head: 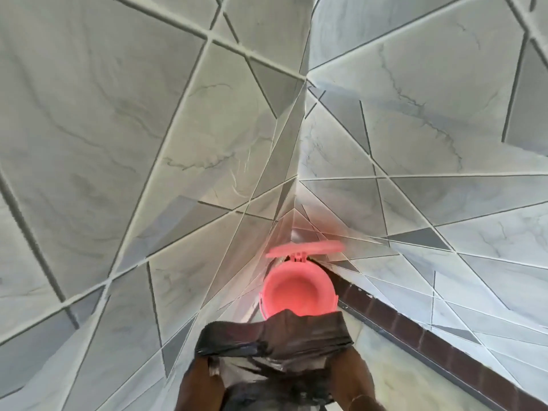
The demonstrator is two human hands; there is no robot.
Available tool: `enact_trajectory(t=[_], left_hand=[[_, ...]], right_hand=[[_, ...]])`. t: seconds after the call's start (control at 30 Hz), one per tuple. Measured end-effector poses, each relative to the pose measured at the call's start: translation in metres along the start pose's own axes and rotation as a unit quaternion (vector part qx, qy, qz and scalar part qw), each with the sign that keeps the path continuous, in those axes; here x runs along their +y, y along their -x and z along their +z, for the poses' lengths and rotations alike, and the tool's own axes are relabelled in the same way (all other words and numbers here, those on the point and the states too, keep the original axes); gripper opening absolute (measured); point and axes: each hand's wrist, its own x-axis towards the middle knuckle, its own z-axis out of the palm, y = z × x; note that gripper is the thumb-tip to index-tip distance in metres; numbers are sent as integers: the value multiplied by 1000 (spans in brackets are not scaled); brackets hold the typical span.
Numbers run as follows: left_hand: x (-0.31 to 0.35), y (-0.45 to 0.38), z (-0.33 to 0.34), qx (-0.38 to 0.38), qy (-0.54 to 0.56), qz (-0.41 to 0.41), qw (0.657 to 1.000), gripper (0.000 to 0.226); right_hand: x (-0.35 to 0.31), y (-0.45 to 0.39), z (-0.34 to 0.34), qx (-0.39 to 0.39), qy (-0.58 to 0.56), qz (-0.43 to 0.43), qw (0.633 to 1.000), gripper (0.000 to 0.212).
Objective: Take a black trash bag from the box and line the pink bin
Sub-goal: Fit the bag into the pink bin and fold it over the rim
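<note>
The pink bin stands in the corner where two tiled walls meet, its round mouth showing and its pink lid tipped up behind it. A black trash bag is stretched wide just in front of the bin, its far edge overlapping the bin's near rim. My left hand is wrapped in the bag's left edge and my right hand in its right edge; the plastic hides the fingers of both, and only the forearms show. The box is not in view.
Marble-patterned wall tiles with grey triangles close in on the left and right. A dark brown skirting strip runs along the base of the right wall. Pale floor lies to the right of my arms.
</note>
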Motion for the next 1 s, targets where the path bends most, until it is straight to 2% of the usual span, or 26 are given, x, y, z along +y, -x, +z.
enact_trajectory(t=[0.07, 0.13, 0.2, 0.37, 0.5, 0.73, 0.9, 1.0], left_hand=[[10, -21, 18, 13, -4, -1, 1000, 52], [23, -25, 23, 19, -3, 7, 1000, 50], [40, -41, 36, 9, -6, 18, 1000, 44], [82, -75, 69, -6, -6, 67, 998, 44], [109, -103, 93, -21, -56, 61, 996, 42], [140, -153, 127, -9, -57, 34, 998, 39], [147, -180, 147, 29, -37, 90, 995, 37], [140, -191, 157, 46, -43, 99, 993, 41]], right_hand=[[-3, -19, 4, 18, -30, -13, 999, 31], [-12, -25, -1, 17, -13, -17, 1000, 23], [-17, -51, 2, 29, -3, -2, 1000, 26], [-26, -117, 17, 33, -33, 11, 999, 29], [-29, -162, 24, 26, -30, 12, 999, 26], [-29, -221, 25, 8, -16, -22, 1000, 25], [-29, -244, 23, 105, -110, -33, 988, 13], [-27, -248, 32, 112, -132, -43, 984, 10]])
